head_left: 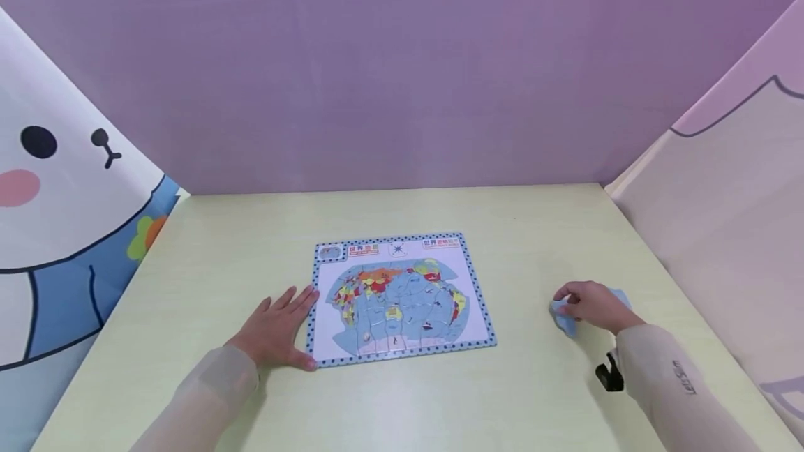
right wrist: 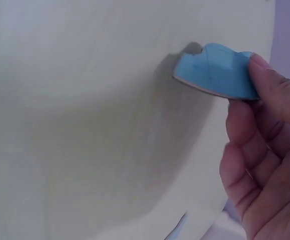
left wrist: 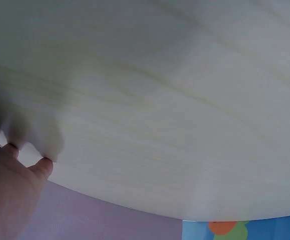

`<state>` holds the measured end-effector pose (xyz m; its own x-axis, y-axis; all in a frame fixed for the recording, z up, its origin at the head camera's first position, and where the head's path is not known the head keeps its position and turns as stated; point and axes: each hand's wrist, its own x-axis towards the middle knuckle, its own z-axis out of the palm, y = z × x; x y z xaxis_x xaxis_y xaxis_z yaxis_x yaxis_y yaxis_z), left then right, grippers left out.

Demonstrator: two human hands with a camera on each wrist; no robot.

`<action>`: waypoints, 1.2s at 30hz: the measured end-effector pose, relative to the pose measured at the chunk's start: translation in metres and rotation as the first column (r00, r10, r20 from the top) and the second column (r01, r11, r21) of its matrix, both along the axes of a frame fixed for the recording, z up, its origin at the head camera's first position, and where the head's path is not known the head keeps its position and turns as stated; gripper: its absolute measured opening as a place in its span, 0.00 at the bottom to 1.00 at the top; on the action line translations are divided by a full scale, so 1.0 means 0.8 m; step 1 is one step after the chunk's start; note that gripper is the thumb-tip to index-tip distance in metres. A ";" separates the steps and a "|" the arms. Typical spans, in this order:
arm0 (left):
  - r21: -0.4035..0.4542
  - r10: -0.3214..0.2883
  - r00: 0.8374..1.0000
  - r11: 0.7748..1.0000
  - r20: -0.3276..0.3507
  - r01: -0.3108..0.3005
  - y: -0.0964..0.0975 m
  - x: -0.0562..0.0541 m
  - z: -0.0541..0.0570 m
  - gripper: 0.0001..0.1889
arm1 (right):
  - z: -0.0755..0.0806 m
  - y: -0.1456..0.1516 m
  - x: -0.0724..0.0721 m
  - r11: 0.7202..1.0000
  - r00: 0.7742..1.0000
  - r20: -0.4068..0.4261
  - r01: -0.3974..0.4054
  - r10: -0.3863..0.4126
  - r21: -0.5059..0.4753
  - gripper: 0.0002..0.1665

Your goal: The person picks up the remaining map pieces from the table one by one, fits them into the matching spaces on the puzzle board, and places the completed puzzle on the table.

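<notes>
A world map jigsaw puzzle (head_left: 402, 305) in a white board with a blue dotted border lies flat on the table. My left hand (head_left: 276, 326) rests at the board's left edge, fingers spread and thumb near the lower left corner. To the right of the board, my right hand (head_left: 593, 304) pinches a light blue puzzle piece (right wrist: 212, 72) between thumb and fingers, just above the table. Part of another light blue piece (head_left: 620, 296) shows behind that hand. In the left wrist view only some fingers of the left hand (left wrist: 14, 185) appear at the lower left corner.
The pale wood-grain table (head_left: 521, 396) ends at a purple wall panel (head_left: 402, 75) at the back. Printed cloth panels stand on the left (head_left: 75, 194) and right (head_left: 722, 180). A small black device (head_left: 609, 374) sits under the right wrist.
</notes>
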<state>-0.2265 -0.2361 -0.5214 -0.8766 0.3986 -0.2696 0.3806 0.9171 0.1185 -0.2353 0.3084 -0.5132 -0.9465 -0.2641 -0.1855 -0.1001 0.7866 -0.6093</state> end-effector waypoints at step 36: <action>0.011 0.015 1.000 1.000 0.024 -0.016 0.002 0.000 0.003 0.62 | 0.008 -0.101 -0.039 0.985 0.998 0.069 -0.024 0.012 0.170 0.07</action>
<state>-0.2266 -0.2343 -0.5192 -0.8760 0.3881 -0.2863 0.3632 0.9215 0.1377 -0.2668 0.2278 -0.5070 -0.9256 -0.2400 -0.2927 -0.0782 0.8779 -0.4723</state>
